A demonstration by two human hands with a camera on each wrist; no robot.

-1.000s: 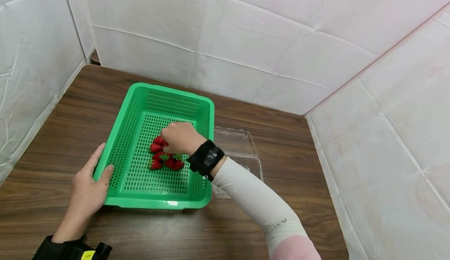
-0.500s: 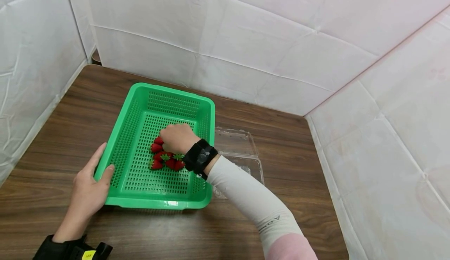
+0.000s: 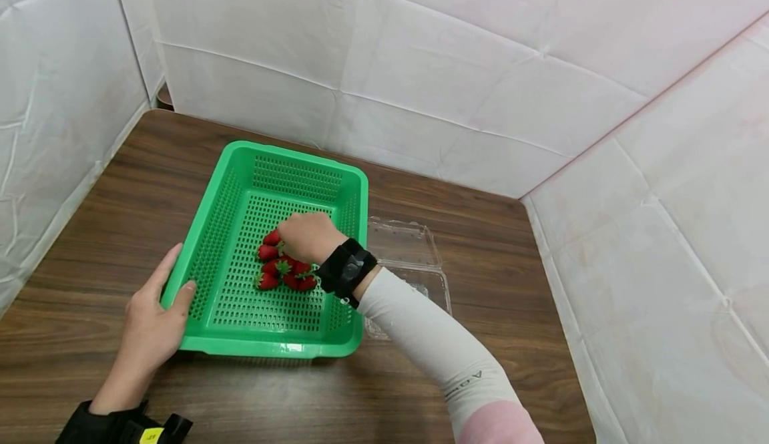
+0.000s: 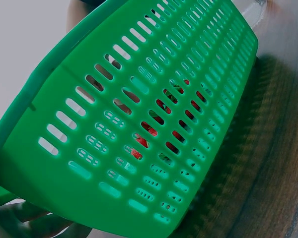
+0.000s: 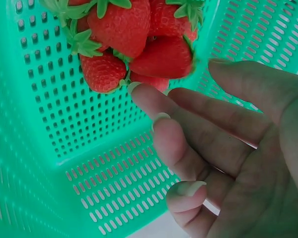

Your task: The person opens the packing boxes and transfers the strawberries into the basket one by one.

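Note:
Several red strawberries with green leaf caps lie bunched in the middle of a green perforated plastic basket. My left hand grips the basket's left side, thumb over the rim and fingers outside. In the left wrist view the strawberries show only through the slots. Over the pile is my right hand, its back hiding part of the fruit in the head view. Seen from the right wrist, my right hand has loosely bent fingers beside the strawberries, thumb apart, nothing between them.
A clear plastic clamshell box lies with its lid raised back at the basket's right, partly behind the right forearm. The wooden table is bordered by white sheeted walls at the back and sides.
My right hand has shifted slightly, and the strawberries under it have moved a little, with more red showing below the hand. The left hand and basket stay nearly still.

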